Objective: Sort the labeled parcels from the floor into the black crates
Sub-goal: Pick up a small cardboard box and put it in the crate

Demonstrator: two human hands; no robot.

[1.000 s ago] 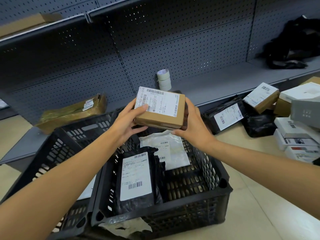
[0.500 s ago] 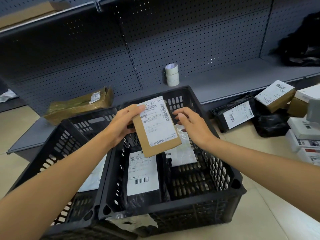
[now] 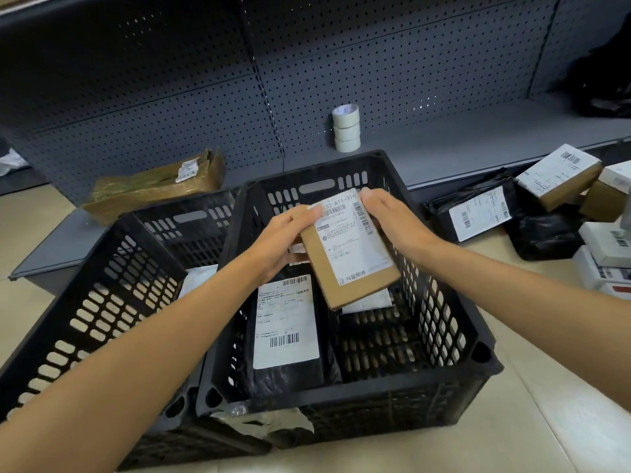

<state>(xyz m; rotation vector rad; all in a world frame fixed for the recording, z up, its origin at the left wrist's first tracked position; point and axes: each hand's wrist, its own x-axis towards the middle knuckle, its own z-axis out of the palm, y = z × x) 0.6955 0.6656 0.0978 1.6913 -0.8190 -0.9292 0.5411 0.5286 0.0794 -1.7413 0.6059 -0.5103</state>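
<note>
I hold a flat brown cardboard parcel [image 3: 348,254] with a white label, tilted, inside the top of the right black crate [image 3: 454,339]. My left hand [image 3: 283,240] grips its upper left edge. My right hand [image 3: 392,220] holds its upper right corner. In the crate lie a black bagged parcel [image 3: 290,336] with a white label and a pale parcel [image 3: 367,303], mostly hidden under the brown one. A second black crate [image 3: 102,295] stands to the left with a white parcel [image 3: 196,281] inside.
More labeled parcels lie on the floor at the right: a black bag [image 3: 478,209], a brown box [image 3: 560,175] and white boxes [image 3: 604,247]. A grey pegboard shelf [image 3: 478,138] behind carries stacked tape rolls [image 3: 346,128] and a tape-wrapped brown package [image 3: 153,186].
The brown parcel has come down from above the crate into its top, tilting its label up. My right hand, briefly off it, holds its upper right corner again.
</note>
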